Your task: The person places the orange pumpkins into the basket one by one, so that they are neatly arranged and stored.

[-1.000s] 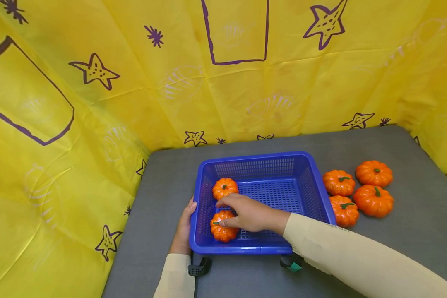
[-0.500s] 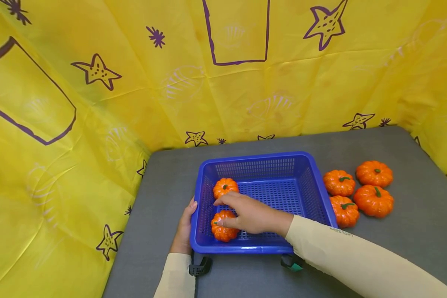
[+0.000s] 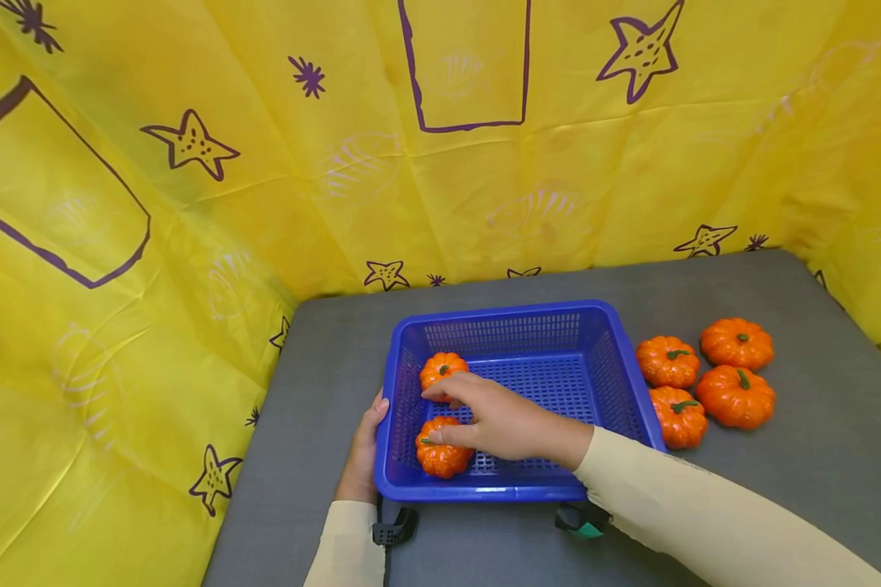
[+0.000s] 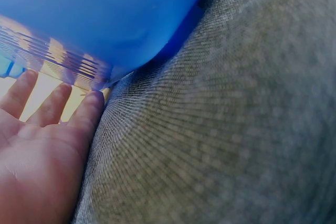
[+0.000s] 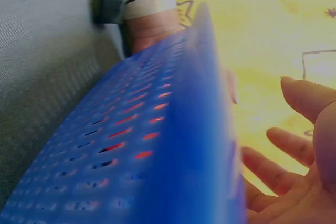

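Two small orange pumpkins lie along the left side inside a blue plastic basket (image 3: 499, 492): a front pumpkin (image 3: 440, 461) and a back pumpkin (image 3: 439, 368). Over them, my right hand (image 3: 506, 420) reaches in with thumb and fingers spread apart. Its thumb lies over the front pumpkin's stem and its fingers over the edge of the back one; whether they touch, I cannot tell. At the basket's left side, my left hand (image 3: 360, 452) holds the rim with the thumb on top. In the left wrist view, that hand's fingertips meet the basket's outer wall (image 4: 100, 19).
Several more pumpkins (image 3: 736, 397) stand grouped on the grey table (image 3: 323, 367), right of the basket. Yellow cloth (image 3: 264, 220) with sea drawings hangs behind and at both sides. Each wrist wears a black strap, like this strap (image 3: 396, 527).
My right hand has shifted slightly to the right, its thumb sliding a little off the front pumpkin. The left hand, basket and pumpkins stay in place.
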A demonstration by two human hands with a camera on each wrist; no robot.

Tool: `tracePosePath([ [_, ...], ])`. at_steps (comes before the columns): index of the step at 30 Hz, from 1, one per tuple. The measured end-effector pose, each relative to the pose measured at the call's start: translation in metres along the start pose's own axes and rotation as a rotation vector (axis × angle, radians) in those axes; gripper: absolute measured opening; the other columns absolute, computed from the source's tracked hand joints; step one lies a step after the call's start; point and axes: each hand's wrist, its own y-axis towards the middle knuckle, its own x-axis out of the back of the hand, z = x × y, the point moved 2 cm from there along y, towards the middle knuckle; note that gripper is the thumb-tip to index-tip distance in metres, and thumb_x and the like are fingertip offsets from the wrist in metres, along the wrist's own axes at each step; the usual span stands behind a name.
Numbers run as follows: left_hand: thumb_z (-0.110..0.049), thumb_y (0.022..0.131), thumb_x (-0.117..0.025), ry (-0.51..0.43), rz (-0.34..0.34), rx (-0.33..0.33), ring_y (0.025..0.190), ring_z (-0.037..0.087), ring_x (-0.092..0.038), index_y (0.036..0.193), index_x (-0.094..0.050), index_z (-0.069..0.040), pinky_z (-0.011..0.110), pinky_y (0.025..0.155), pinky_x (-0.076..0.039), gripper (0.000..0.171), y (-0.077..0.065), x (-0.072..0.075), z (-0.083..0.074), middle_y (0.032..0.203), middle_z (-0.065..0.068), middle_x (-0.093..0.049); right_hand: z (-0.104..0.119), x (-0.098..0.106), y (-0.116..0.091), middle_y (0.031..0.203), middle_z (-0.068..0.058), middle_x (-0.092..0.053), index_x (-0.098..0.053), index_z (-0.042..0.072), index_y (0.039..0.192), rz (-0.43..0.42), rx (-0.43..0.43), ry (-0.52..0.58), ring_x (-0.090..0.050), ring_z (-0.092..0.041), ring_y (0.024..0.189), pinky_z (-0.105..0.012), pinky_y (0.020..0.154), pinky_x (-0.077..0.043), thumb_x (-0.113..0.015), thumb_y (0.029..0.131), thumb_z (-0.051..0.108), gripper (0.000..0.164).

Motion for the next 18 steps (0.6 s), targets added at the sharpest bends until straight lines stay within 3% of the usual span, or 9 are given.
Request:
tracePosePath([
  [5, -0.049, 0.109, -0.042, -0.005, 0.0, 0.002, 0.146, 0.037, -0.046, 0.173, -0.024, -0.031, 0.049, 0.115, -0.045, 0.069, 0.0, 0.0, 0.001, 0.17, 0.018, -0.035, 0.001, 0.006, -0.003, 0.149, -0.008, -0.059, -0.061, 0.012, 0.151, -0.035, 0.012, 0.054, -0.061, -0.026, 0.129, -0.044, 0.095, -0.059, -0.075, 0.106, 0.032, 0.052],
  [10, -0.05, 0.108, -0.043, 0.002, -0.014, 0.002, 0.146, 0.037, -0.045, 0.174, -0.023, -0.031, 0.048, 0.115, -0.045, 0.071, 0.0, 0.001, 0.002, 0.171, 0.016, -0.034, 0.002, 0.012, -0.006, 0.148, -0.012, -0.06, -0.06, 0.015, 0.151, -0.066, 0.028, 0.093, -0.063, -0.032, 0.129, -0.037, 0.09, -0.059, -0.076, 0.105, 0.032, 0.051],
  [18, -0.05, 0.109, -0.043, -0.002, -0.005, -0.006, 0.146, 0.038, -0.045, 0.174, -0.021, -0.03, 0.048, 0.115, -0.044, 0.072, 0.001, 0.001, 0.002, 0.171, 0.018, -0.033, 0.002, 0.019, -0.011, 0.144, -0.001, -0.061, -0.062, 0.017, 0.15, -0.127, 0.027, 0.105, -0.063, -0.022, 0.123, -0.037, 0.088, -0.059, -0.077, 0.104, 0.031, 0.051],
])
